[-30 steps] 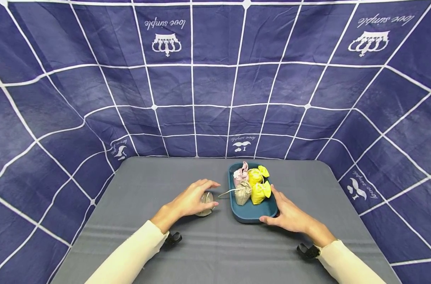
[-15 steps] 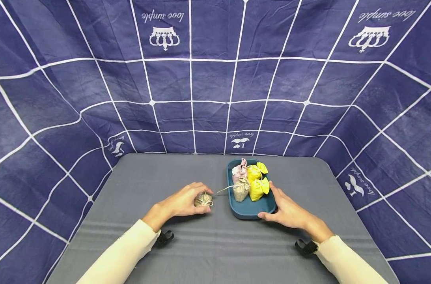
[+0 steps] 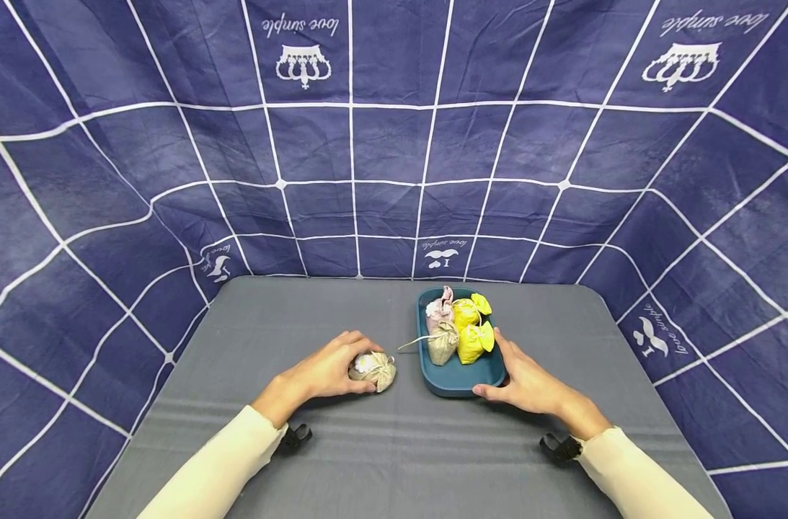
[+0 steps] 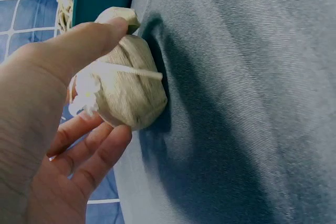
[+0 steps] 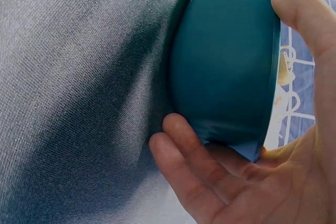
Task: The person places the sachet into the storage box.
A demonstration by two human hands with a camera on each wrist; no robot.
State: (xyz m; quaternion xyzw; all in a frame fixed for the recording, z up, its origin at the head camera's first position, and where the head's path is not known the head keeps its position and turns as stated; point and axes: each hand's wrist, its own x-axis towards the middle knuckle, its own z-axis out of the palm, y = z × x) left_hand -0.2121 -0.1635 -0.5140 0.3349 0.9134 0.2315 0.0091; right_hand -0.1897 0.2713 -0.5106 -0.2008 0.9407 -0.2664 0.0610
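Observation:
A beige drawstring pouch (image 3: 375,370) with a white flower and a pale cord lies on the grey table. My left hand (image 3: 329,366) grips it, the thumb on one side and the fingers on the other. In the left wrist view, thumb and fingertips touch the pouch (image 4: 134,87). To the right is a dark teal tray (image 3: 455,382). My right hand (image 3: 530,382) holds its near right corner, thumb at the rim and fingers round the outer wall (image 5: 226,61). Inside the tray sit another beige pouch (image 3: 442,347), a pink pouch (image 3: 437,312) and two yellow pouches (image 3: 473,346).
The grey table (image 3: 342,461) spreads in front of both forearms. A blue cloth with white grid lines (image 3: 387,151) rises behind it and on both sides. From the beige pouch in the tray, a cord (image 3: 409,344) hangs over the left rim.
My left hand has closed round the loose beige pouch and turned it, so its white flower now shows. My right hand keeps its hold on the tray.

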